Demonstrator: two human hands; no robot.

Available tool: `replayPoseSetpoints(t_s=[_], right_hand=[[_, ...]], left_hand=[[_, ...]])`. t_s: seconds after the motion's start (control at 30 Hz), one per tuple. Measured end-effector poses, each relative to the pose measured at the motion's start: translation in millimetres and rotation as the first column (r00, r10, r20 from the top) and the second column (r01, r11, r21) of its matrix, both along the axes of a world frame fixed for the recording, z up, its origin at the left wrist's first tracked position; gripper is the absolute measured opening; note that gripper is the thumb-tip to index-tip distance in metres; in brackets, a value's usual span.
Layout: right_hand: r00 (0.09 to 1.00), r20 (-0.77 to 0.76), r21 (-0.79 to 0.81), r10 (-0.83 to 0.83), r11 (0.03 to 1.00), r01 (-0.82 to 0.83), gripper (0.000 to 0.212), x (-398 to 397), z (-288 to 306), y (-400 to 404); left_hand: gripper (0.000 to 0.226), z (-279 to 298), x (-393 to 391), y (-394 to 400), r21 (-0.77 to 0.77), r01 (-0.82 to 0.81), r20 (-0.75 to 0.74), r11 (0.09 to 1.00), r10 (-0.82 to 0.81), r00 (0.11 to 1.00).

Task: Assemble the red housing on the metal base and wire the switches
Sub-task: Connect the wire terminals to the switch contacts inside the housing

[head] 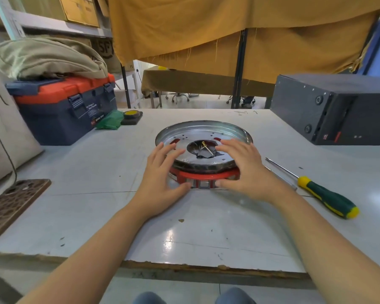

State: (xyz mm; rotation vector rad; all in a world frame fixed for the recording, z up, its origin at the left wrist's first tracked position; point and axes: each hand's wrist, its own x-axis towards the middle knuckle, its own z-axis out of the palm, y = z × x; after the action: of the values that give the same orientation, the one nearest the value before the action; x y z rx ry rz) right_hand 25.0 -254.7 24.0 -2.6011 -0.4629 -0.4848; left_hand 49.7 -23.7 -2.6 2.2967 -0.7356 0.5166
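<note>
A round shiny metal base (203,130) lies on top of the red slotted housing (203,177) in the middle of the white table. Through the base's central hole I see dark parts and a thin wire with a yellow ring terminal (206,147). My left hand (162,172) rests on the left side, fingers on the metal rim and thumb against the red housing. On the right side my right hand (242,170) mirrors it, fingers spread on the plate and thumb at the red edge. The switches are hidden.
A green and yellow screwdriver (325,196) lies right of the assembly. A black box (338,110) stands at the back right. At the back left a blue and orange toolbox (64,106) carries a folded cloth, with yellow tape (132,115) beside it. A brown patterned mat (11,205) overhangs the left edge.
</note>
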Motion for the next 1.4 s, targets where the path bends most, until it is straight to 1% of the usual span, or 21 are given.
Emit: replayPoseSetpoints(t_s=[0.07,0.13,0.2,0.27,0.33,0.5,0.57,0.63,0.8,0.97,1.1,1.23,1.3,1.4], right_hand=[[1.0,0.017,-0.135,-0.023,0.991,0.025,0.094,0,-3,0],[0.998,0.045,-0.19,-0.036,0.981,0.044,0.104,1,-6,-1],[0.996,0.079,-0.219,-0.042,0.974,0.058,0.103,1,-8,-5],[0.992,0.114,-0.217,-0.046,0.974,0.07,0.096,1,-7,-11],[0.99,0.131,-0.209,-0.051,0.975,0.078,0.089,0,-7,-15],[0.985,0.16,-0.222,-0.061,0.97,0.095,0.084,3,-10,-14],[0.984,0.165,-0.21,-0.064,0.973,0.099,0.085,4,-11,-14],[0.984,0.166,-0.205,-0.069,0.973,0.103,0.085,5,-12,-15],[0.982,0.17,-0.208,-0.075,0.972,0.111,0.085,6,-13,-13],[0.983,0.162,-0.203,-0.086,0.972,0.118,0.084,6,-13,-12],[0.984,0.154,-0.193,-0.091,0.974,0.12,0.083,6,-13,-11],[0.985,0.145,-0.18,-0.091,0.977,0.117,0.08,5,-13,-11],[0.986,0.144,-0.149,-0.08,0.984,0.101,0.076,3,-11,-10],[0.989,0.132,-0.104,-0.061,0.992,0.075,0.066,0,-9,-9]], left_hand=[[0.077,0,0,-3,0.064,-0.073,0.034,0.995,0.071,0.997],[0.086,0,1,-8,0.118,-0.158,0.081,0.98,0.149,0.986],[0.093,0,1,-15,0.157,-0.24,0.122,0.958,0.222,0.967],[0.097,0,2,-23,0.165,-0.299,0.129,0.94,0.28,0.951],[0.097,-2,3,-27,0.162,-0.323,0.119,0.932,0.306,0.944],[0.082,-3,8,-16,0.148,-0.267,0.119,0.952,0.25,0.961],[0.077,-1,9,-10,0.169,-0.245,0.117,0.955,0.227,0.967],[0.074,1,10,-7,0.195,-0.251,0.148,0.948,0.224,0.963],[0.074,1,9,-6,0.242,-0.299,0.248,0.923,0.238,0.939],[0.076,-2,10,-10,0.27,-0.345,0.29,0.899,0.266,0.919],[0.076,-3,10,-10,0.247,-0.33,0.262,0.911,0.266,0.928],[0.078,-2,8,-7,0.194,-0.259,0.169,0.946,0.228,0.959],[0.078,-1,5,-4,0.14,-0.192,0.112,0.972,0.177,0.978],[0.064,3,0,-2,0.012,-0.144,0.059,0.99,0.143,0.988]])
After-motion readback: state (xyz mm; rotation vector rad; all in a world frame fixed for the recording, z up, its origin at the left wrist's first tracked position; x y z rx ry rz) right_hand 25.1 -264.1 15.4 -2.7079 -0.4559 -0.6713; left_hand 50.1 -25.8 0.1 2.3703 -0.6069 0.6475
